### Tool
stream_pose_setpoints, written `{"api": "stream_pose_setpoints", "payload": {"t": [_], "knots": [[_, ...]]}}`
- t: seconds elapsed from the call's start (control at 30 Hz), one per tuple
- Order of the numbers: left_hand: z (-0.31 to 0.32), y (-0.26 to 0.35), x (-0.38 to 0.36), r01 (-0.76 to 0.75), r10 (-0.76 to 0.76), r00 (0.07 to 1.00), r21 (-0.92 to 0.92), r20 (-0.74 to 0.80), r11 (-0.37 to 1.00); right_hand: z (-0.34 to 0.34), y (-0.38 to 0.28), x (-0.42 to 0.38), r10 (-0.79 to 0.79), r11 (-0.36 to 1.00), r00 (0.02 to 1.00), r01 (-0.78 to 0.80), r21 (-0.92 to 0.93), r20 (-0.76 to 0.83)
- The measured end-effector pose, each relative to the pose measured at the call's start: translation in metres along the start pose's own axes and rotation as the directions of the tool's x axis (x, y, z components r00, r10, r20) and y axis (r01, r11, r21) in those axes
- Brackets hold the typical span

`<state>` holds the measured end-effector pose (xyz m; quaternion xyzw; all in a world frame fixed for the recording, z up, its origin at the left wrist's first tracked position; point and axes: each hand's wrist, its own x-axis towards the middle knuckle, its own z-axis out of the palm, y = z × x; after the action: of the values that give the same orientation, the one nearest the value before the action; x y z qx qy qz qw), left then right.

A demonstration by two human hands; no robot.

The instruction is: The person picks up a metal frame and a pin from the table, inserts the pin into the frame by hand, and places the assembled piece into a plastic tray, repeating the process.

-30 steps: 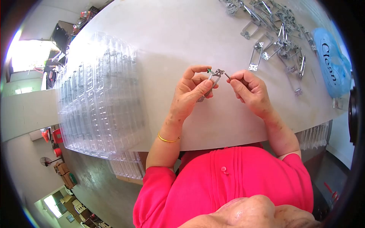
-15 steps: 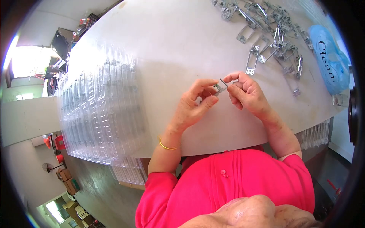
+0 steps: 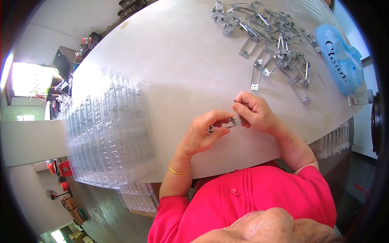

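Both my hands meet over the white table point(image 3: 178, 69), just beyond its near edge. My left hand point(image 3: 202, 135) pinches a small metal bracket point(image 3: 227, 122) between thumb and fingers, lying roughly level. My right hand point(image 3: 253, 113) grips the bracket's right end, and a thin dark screw point(image 3: 238, 101) pokes out above its fingers. A gold bangle point(image 3: 178, 171) circles my left wrist.
A heap of metal brackets point(image 3: 275, 36) lies at the table's far right. A blue plastic bag point(image 3: 338, 58) sits at the right edge. Stacks of clear plastic trays point(image 3: 105, 133) cover the table's left side. Boxes and clutter stand on the floor at lower left.
Both hands have dropped nearer to me with the bracket. The bracket has turned from upright to roughly level. My right hand now holds its end.
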<state>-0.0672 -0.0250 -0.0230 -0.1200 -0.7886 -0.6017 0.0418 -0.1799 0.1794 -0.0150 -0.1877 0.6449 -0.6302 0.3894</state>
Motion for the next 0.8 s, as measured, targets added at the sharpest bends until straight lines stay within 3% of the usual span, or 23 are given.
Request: {"api": "stream_pose_setpoints", "payload": {"t": [0.03, 0.17, 0.23, 0.3, 0.4, 0.47, 0.6, 0.67, 0.8], "knots": [[-0.001, -0.001, -0.001, 0.004, -0.003, 0.999, -0.024, 0.042, 1.000, 0.001, 0.004, 0.000, -0.107, 0.989, 0.994, 0.102, -0.106, -0.038], [0.002, -0.002, -0.003, -0.010, 0.021, 0.999, -0.209, 0.050, 0.978, -0.008, 0.014, 0.008, -0.220, 0.976, 0.956, 0.216, -0.040, -0.192], [-0.001, 0.005, 0.000, 0.272, -0.330, 0.944, -0.578, 0.005, 0.769, -0.010, 0.010, 0.010, -0.275, 0.954, 0.922, 0.297, 0.039, -0.273], [-0.006, -0.006, -0.001, 0.287, -0.350, 0.937, -0.541, -0.013, 0.790, -0.006, 0.013, 0.011, -0.318, 0.940, 0.909, 0.339, 0.036, -0.271], [-0.006, -0.009, 0.001, 0.269, -0.408, 0.910, -0.644, -0.073, 0.716, 0.003, 0.008, 0.003, -0.292, 0.925, 0.940, 0.324, 0.196, -0.177], [-0.006, -0.008, 0.001, 0.268, -0.405, 0.911, -0.635, -0.078, 0.724, 0.007, 0.005, -0.001, -0.129, 0.988, 0.990, 0.134, 0.077, -0.061], [-0.004, -0.011, 0.001, 0.258, -0.384, 0.919, -0.600, -0.089, 0.758, 0.009, 0.012, 0.002, -0.176, 0.984, 0.984, 0.175, -0.009, -0.010], [-0.004, -0.010, 0.001, 0.256, -0.371, 0.925, -0.578, -0.087, 0.775, 0.010, 0.023, 0.006, -0.298, 0.952, 0.953, 0.293, -0.085, -0.052], [-0.004, -0.010, 0.001, 0.229, -0.300, 0.952, -0.507, -0.063, 0.831, 0.008, 0.022, 0.005, -0.301, 0.949, 0.952, 0.292, -0.121, -0.060]]}}
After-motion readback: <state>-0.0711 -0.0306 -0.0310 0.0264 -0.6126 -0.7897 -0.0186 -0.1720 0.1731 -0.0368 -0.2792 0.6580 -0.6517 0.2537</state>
